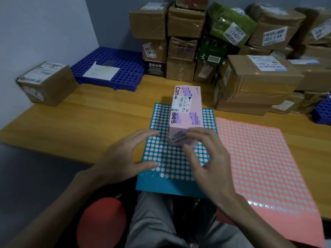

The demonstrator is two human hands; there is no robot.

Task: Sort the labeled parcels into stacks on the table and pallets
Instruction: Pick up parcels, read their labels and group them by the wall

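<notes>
Wooden table [89,111] against grey walls carries the sorting job. At its middle a pink carton [187,104] lies flat and lengthwise on a teal dotted mat [170,167], its white shipping label [180,104] facing up.

The right hand [211,158] holds the carton's near end, fingers curled over the top edge and thumb at the lower edge. The left hand [121,158] hovers spread just beside the near left corner, seemingly not touching.

The carton looks like thin, smooth printed card: probably light, stiff enough to lift from one end, but easy to dent and a little slippery. A hold across both long sides near the middle would likely be safest.

A salmon dotted mat [259,158] lies just beside the teal one on the right. Taped brown parcels [259,81] pile up behind. A blue pallet [125,68] with a paper sheet [101,71] sits at the back left, and a lone brown box [46,83] stands by the wall.
</notes>
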